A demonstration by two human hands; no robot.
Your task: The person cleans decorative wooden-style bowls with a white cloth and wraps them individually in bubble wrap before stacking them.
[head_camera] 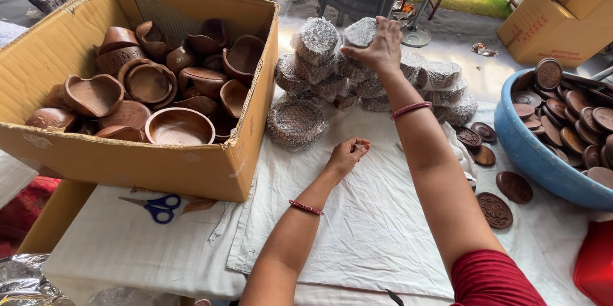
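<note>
1. So, on the far left sits a big open brown cardboard box [137, 153], loaded with reddish-brown clay bowls [179, 126] piled every which way, some upright, some tipped on their sides.
2. Over at the right edge there's a round blue plastic tub [533, 153] packed with flat dark-brown carved discs [575, 118], a few standing on edge against the rim. More of the same loose carved discs [495, 210] lie on the cloth just left of the tub.
3. More closed brown cardboard cartons [555, 19] sit at the far right, behind the tub.
4. Middle far: a heap of round bundles wrapped in white foam netting and clear film [357, 79], stacked a couple high, with one wide one lying flat at the near left of the heap.
5. The right hand [382, 47] reaches far out to the top of that heap, fingers spread and curled down over the topmost wrapped bundle [361, 31], gripping it from above where it rests on the stack.
6. The left hand [348, 153] rests on the white cloth [357, 229] in the middle, closed into a loose fist with fingertips pinched together. Can't tell if anything small is in there.
7. Both wrists wear thin red bead bracelets [306, 208].
8. Blue-handled scissors [156, 207] lie on the cloth just near the box, shut, well apart from both hands.
</note>
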